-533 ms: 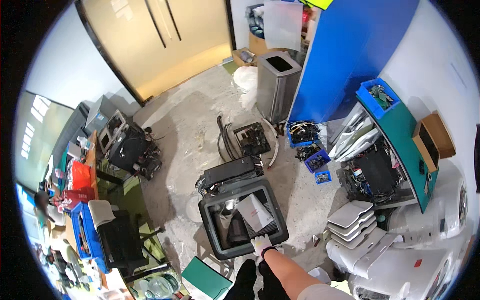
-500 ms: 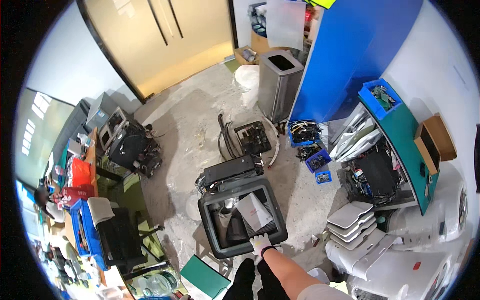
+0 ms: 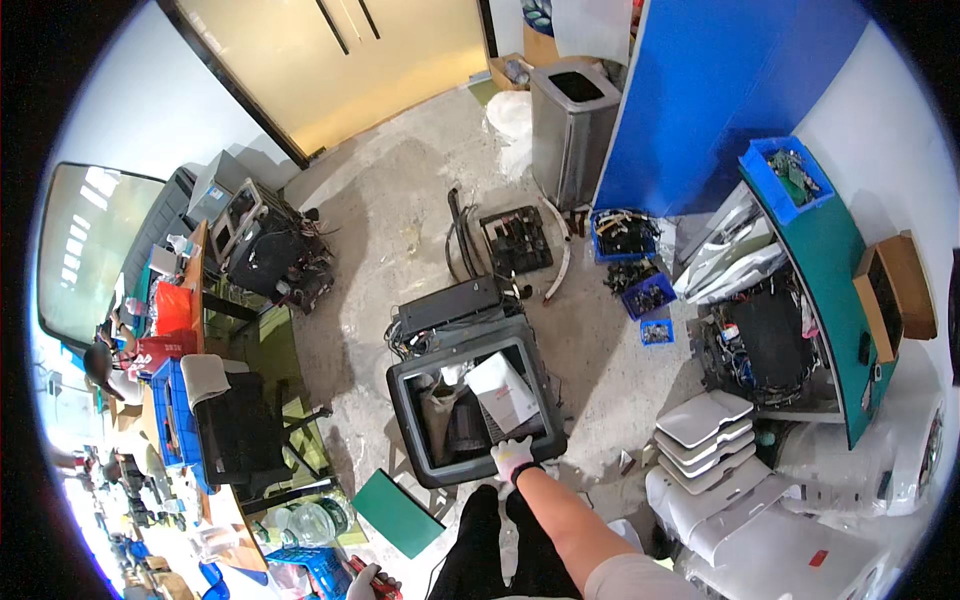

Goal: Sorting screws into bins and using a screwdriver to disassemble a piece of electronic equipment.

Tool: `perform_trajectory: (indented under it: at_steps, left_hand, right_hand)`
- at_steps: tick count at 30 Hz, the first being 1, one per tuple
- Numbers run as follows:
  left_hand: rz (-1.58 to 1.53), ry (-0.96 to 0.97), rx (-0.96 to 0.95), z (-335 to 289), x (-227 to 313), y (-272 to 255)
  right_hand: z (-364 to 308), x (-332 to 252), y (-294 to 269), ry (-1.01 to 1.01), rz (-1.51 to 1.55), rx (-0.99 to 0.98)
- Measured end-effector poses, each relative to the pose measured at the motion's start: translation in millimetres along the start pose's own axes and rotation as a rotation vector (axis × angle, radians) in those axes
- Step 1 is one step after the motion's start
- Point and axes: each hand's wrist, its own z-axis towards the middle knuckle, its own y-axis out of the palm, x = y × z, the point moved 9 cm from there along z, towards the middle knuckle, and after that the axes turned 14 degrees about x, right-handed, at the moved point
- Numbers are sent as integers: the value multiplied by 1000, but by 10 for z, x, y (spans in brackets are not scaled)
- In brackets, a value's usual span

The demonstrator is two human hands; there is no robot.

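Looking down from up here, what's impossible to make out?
All in the head view:
Red thing at the left hand: cut off by the lower edge.
What lies beneath the white sheet in the dark container: covered by it.
Right hand's palm: hidden by its back.
Smallest blue tray's contents: too small.

My right hand on the near rim of the dark bin can get in from above, but a white sheet blocks the right side of the opening and a black box crowds the far rim. I've floor to pass on the right, up to the stacked white panels; left, passage runs between bin and black chair.
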Motion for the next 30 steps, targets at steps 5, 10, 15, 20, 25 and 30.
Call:
perform_trajectory:
  at_steps: [5, 10, 15, 20, 25, 30]
  left_hand:
    - [-10, 2, 27, -154, -150, 40]
    - [45, 38, 26, -222, -103, 151]
    - [94, 18, -38, -125, 2, 248]
    - [177, 19, -56, -241, 118, 464]
    - [442, 94, -297, -353, 331, 1002]
    - [312, 97, -212, -309, 698, 1163]
  right_hand:
    - [-148, 264, -53, -76, -57, -41]
    - [-359, 656, -288, -151, -109, -195]
    - [-434, 1274, -66, -141, -189, -118]
    - [-602, 1825, -29, -32, -303, -77]
    - [-1051, 2382, -100, 244, -342, 204]
    - [-1808, 1896, -349, 487, 58, -44]
